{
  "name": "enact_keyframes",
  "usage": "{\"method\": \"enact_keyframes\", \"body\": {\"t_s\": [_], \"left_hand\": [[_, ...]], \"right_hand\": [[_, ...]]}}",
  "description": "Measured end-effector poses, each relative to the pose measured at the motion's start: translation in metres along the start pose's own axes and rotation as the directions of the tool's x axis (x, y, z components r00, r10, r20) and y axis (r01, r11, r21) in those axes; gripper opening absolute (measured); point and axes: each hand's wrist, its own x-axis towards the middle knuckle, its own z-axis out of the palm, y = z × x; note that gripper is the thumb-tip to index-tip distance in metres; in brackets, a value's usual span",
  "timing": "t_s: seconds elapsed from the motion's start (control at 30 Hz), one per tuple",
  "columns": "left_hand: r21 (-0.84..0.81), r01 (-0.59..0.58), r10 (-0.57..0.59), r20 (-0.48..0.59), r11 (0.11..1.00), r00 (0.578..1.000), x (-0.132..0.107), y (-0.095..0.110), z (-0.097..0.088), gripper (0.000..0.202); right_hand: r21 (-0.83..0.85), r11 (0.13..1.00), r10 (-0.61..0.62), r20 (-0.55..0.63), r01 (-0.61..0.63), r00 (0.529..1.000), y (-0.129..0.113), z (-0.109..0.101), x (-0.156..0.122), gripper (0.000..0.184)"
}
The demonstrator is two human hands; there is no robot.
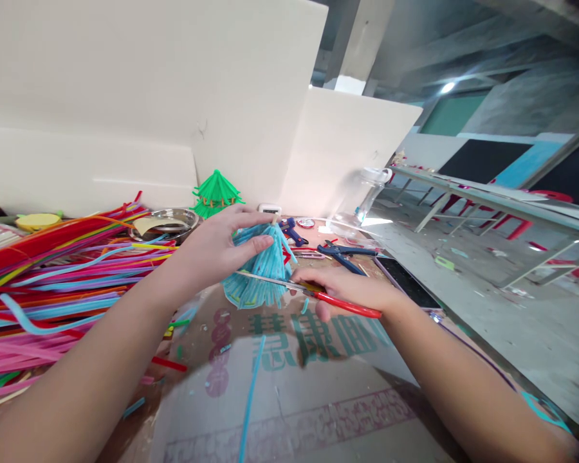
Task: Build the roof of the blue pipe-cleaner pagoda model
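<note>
My left hand (222, 247) grips a light blue cone-shaped bundle of pipe cleaners (260, 270), fingers wrapped over its top. My right hand (347, 289) holds red-handled scissors (318, 292) whose blades lie across the lower part of the blue bundle. Both hands work above a sheet of cardboard (318, 399) printed with green characters. A single blue pipe cleaner (251, 392) lies on the cardboard below the bundle.
A big heap of coloured pipe cleaners (53, 276) fills the left. A green pipe-cleaner pagoda (216, 193) and a metal dish (166, 222) stand behind. Blue pliers (340, 252), a phone (408, 283) and a clear jar (361, 199) lie right. White boards (174, 96) wall the back.
</note>
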Motion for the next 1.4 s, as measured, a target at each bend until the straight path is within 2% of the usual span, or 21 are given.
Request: {"method": "enact_keyframes", "body": {"t_s": [0.23,0.43,0.53,0.67,0.73,0.8,0.93,1.03,1.17,1.4], "left_hand": [[-0.001,-0.014,0.014,-0.006,1.0,1.0,-0.001,-0.001,0.001,0.043],[-0.002,0.002,-0.002,-0.008,1.0,1.0,-0.001,-0.002,0.001,0.042],[0.007,0.011,-0.011,-0.025,1.0,1.0,-0.001,-0.004,0.0,0.044],[0.002,0.077,-0.077,-0.006,0.997,0.997,0.0,-0.007,-0.003,0.048],[-0.02,0.091,-0.09,0.037,0.996,0.995,-0.001,-0.011,-0.007,0.053],[-0.032,0.082,-0.077,0.133,0.996,0.988,-0.004,-0.019,-0.013,0.063],[0.033,0.058,-0.066,0.365,0.998,0.929,-0.011,-0.037,-0.028,0.094],[0.082,0.062,-0.092,0.438,0.995,0.894,-0.014,-0.042,-0.03,0.105],[0.101,0.025,-0.062,0.39,0.995,0.919,-0.012,-0.041,-0.023,0.101],[0.072,-0.023,-0.002,0.324,0.997,0.946,-0.01,-0.046,-0.014,0.099]], "right_hand": [[0.013,1.0,0.001,-0.008,-0.001,1.0,-0.006,-0.001,0.001,0.035],[-0.085,0.99,-0.115,-0.064,0.11,0.991,-0.003,-0.001,0.001,0.041],[-0.157,0.984,-0.089,0.002,0.089,0.996,-0.002,-0.001,-0.001,0.05],[-0.141,0.989,-0.017,0.112,0.033,0.994,-0.007,-0.009,-0.006,0.042],[-0.105,0.994,-0.026,0.109,0.038,0.994,-0.01,-0.016,-0.01,0.042],[-0.093,0.995,-0.026,0.08,0.033,0.996,-0.012,-0.022,-0.015,0.039],[-0.054,0.998,0.039,0.059,-0.036,0.998,-0.007,-0.029,-0.024,0.032],[-0.048,0.997,0.057,0.07,-0.053,0.996,0.0,-0.028,-0.025,0.034],[-0.102,0.992,-0.059,0.105,0.07,0.993,0.008,-0.024,-0.02,0.038],[-0.066,0.987,-0.145,0.022,0.146,0.989,0.002,-0.015,-0.007,0.041]]}}
